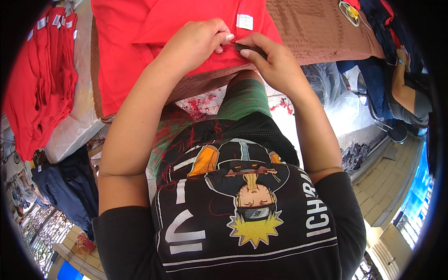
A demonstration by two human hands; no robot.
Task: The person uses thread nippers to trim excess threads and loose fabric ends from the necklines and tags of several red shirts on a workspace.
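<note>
A red garment (140, 51) lies spread over a brown patterned cloth surface in front of me, with a white label (244, 22) near its right side. My left hand (200, 41) is closed on the red fabric, thumb and fingers pinched together. Just to its right, my right hand (275, 60) grips a slim dark pair of thread snips (252, 48), partly hidden by the fingers. Their tips point left, close to my left fingertips, at the fabric.
Red garments (42, 79) with white tags hang over a plastic-wrapped stack (77, 126) at left, dark blue cloth (65, 186) below. Red thread scraps (200, 105) litter the floor and my lap. Yellow-and-white cord (351, 13) lies far right, near another person's arm (402, 70).
</note>
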